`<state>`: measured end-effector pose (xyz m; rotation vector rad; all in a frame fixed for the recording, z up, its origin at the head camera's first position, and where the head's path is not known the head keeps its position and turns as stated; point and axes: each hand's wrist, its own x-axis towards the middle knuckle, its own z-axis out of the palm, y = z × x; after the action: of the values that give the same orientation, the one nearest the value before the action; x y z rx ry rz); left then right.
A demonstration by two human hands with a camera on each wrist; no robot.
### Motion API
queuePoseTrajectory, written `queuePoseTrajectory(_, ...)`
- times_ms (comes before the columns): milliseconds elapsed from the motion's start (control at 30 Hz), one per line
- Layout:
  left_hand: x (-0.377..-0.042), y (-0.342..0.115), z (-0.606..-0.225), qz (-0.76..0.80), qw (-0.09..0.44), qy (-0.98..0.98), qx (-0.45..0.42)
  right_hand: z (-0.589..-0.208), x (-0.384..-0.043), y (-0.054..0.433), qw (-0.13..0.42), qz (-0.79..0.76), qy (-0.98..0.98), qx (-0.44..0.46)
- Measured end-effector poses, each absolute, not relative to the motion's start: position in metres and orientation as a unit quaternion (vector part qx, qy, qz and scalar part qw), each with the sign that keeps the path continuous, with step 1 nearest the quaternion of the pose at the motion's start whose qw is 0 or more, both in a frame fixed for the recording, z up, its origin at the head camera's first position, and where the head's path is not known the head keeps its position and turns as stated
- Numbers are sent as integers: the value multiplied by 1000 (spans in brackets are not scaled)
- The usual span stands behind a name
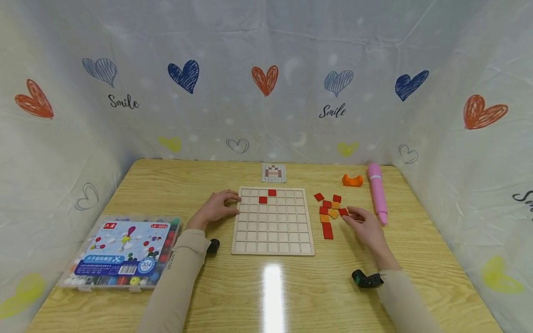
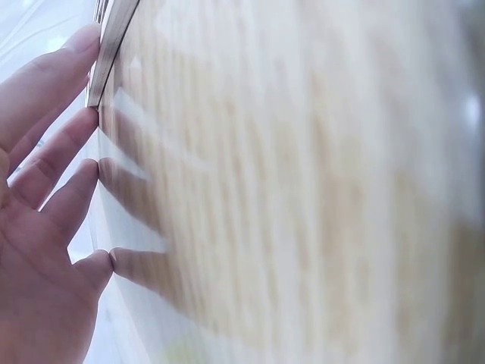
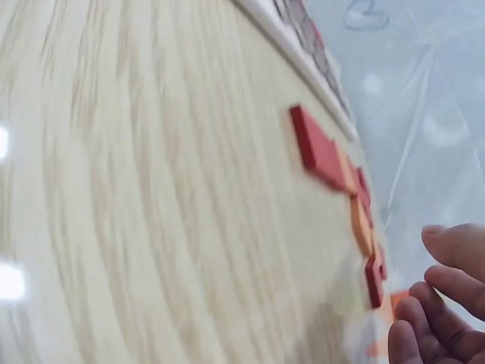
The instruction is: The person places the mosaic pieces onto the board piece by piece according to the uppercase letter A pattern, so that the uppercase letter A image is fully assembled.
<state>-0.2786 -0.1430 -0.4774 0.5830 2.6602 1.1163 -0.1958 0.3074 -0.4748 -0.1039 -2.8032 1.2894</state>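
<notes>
A square wooden grid board (image 1: 268, 233) lies on the table, with two red tiles set in its upper cells, one of them a red tile (image 1: 272, 192) in the top row. My left hand (image 1: 216, 206) rests at the board's left edge, fingertips touching the edge and fingers loosely bent. To the right of the board is a loose group of red and orange tiles, including an orange tile (image 1: 324, 218). My right hand (image 1: 366, 227) is beside that group, thumb and fingers apart around a red tile (image 1: 343, 212). Whether they touch it is unclear.
Behind the board lies a small pattern card (image 1: 273, 173). An orange holder (image 1: 352, 181) and a pink pen-shaped object (image 1: 377, 194) are at the back right. A clear plastic case (image 1: 120, 252) of colored pieces stands at the left. A printed curtain surrounds the table.
</notes>
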Motion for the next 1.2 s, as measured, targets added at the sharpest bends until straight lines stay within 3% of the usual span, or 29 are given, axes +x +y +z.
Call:
queuePoseTrajectory(767, -281, -142, -480, 369, 100, 903, 197, -487, -225, 322, 40, 309, -950, 14)
queuePoseTrajectory(1200, -282, -142, -481, 366, 101, 904, 196, -480, -221, 323, 20, 315, -947, 51)
